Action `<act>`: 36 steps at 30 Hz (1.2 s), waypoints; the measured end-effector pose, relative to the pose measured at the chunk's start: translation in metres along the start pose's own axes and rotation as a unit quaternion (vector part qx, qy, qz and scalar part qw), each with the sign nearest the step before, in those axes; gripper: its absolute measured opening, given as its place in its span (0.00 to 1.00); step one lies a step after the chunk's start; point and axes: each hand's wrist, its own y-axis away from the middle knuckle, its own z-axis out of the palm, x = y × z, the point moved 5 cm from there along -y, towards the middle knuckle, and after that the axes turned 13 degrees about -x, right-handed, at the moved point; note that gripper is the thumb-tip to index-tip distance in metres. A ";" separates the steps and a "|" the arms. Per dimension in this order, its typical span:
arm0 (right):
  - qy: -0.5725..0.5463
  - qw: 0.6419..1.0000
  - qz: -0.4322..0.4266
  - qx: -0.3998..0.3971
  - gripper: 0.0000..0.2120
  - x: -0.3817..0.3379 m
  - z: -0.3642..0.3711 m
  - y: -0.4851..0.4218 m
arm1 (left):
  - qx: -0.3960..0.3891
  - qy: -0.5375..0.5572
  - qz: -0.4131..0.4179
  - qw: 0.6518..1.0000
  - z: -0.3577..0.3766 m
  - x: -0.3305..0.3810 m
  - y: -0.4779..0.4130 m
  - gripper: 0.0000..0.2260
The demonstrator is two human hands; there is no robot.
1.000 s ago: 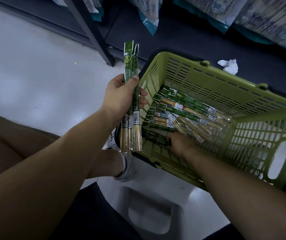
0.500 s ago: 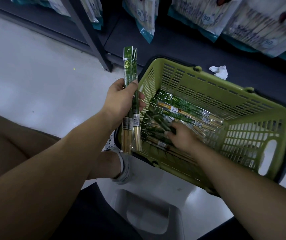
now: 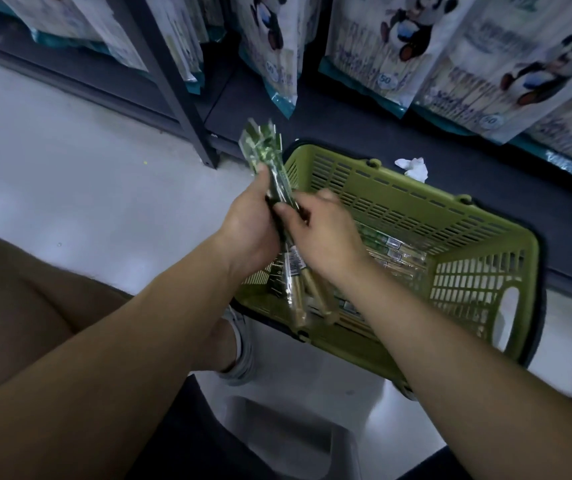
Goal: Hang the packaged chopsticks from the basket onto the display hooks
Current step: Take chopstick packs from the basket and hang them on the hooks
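My left hand [image 3: 247,226] grips a bundle of green chopstick packs [image 3: 266,156], their hang tabs fanned out at the top and the wooden tips [image 3: 298,299] sticking out below. My right hand [image 3: 322,233] presses against the same bundle from the right, its fingers closed on the packs. Both hands are above the left end of the green basket [image 3: 416,216]. More chopstick packs [image 3: 395,252] lie on the basket's bottom, partly hidden by my right forearm. No display hooks are visible.
Panda-printed bags [image 3: 395,46] hang in rows above a dark low shelf [image 3: 485,181]. A dark shelf post [image 3: 187,119] stands left of the basket. A crumpled white tissue [image 3: 414,168] lies behind it. My knee and shoe [image 3: 243,344] are below, over a grey stool [image 3: 295,438].
My right hand has left the basket bottom, risen with a pack and joined the bundle in my left hand. The bundle now tilts left and the view has tipped upward.
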 end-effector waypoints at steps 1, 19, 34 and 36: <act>0.079 0.997 -0.004 0.006 0.18 -0.002 0.000 0.002 | -0.009 -0.017 -0.013 1.000 0.000 -0.001 0.000 0.30; -0.001 0.904 0.233 -0.357 0.26 0.189 0.116 0.053 | 0.080 -0.363 0.118 0.921 -0.037 0.024 -0.010 0.04; 0.108 0.873 0.202 -0.431 0.15 0.216 0.124 0.054 | 0.082 -0.366 0.126 0.918 -0.037 0.023 -0.012 0.03; 0.083 0.874 0.216 -0.428 0.13 0.219 0.123 0.056 | 0.081 -0.366 0.125 0.919 -0.037 0.023 -0.012 0.03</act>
